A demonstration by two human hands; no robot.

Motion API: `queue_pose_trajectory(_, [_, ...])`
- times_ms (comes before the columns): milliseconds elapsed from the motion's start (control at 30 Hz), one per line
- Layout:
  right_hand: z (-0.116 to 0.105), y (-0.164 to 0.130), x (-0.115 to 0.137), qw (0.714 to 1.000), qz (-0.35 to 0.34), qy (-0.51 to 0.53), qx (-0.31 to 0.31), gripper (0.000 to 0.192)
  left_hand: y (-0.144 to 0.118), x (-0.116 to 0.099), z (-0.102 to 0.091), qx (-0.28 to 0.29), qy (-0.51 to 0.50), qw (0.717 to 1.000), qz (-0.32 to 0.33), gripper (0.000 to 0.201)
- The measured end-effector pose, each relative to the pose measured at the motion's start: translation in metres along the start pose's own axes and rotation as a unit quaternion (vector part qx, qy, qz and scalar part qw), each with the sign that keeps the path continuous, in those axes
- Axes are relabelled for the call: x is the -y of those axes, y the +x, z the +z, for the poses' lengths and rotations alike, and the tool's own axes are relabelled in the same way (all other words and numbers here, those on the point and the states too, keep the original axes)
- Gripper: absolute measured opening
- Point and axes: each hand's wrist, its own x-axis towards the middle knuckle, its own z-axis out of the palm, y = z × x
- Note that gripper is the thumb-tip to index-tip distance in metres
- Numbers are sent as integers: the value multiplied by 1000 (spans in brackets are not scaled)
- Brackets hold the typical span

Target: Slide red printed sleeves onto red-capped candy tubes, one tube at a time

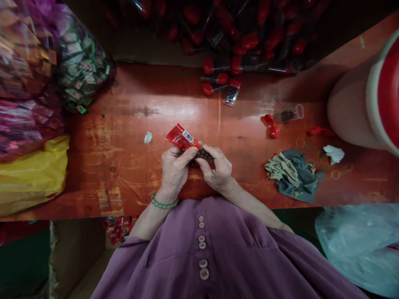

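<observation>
A red printed wrapper with a barcode is held between both hands, over the table's front half. Its flat, flared end points up and left. Dark round pieces show at its lower right end; whether they sit in a clear tube under the wrapper I cannot tell. My left hand, with a green bead bracelet at the wrist, pinches the wrapper with the thumb on top. My right hand closes around the dark-filled end, thumb in front and fingers behind. The fingers of both hands are partly hidden.
Red-capped clear tubes spill from a dark box at the back. An open tube lies near a red cap. Cloths, rubber bands and a white tub stand right. Bags of wrapped packets and a yellow bag lie left.
</observation>
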Motion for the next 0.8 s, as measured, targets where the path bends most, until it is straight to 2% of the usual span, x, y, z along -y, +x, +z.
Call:
queue_pose_trajectory(100, [-1,0,4,988,132,76,24,27,0,-1,0,17,4,1000,-12,34])
queue_pose_trajectory(200, [-2,2,6,936,266,224,58,30,-1,-5,-2,68,6,997,-23,31])
queue_pose_trajectory(267, [-2,4,7,900,306,300,78,33,-1,-7,-3,94,5,995,-21,29])
queue_pose_trajectory(300, [-1,4,7,893,312,315,78,33,-1,-8,-3,100,4,995,-19,28])
queue_pose_trajectory(333, [-1,5,8,895,309,315,70,32,-1,-8,-4,103,2,995,-17,28])
queue_pose_trajectory(500, [-1,5,8,949,238,208,6,28,2,-8,-5,106,-15,994,3,38])
queue_pose_trajectory(700, [-1,6,6,979,168,117,0,26,5,-5,-7,77,-15,997,-7,29])
queue_pose_trajectory(800, [0,6,8,989,129,75,-10,24,4,-1,-7,84,-21,996,-19,28])
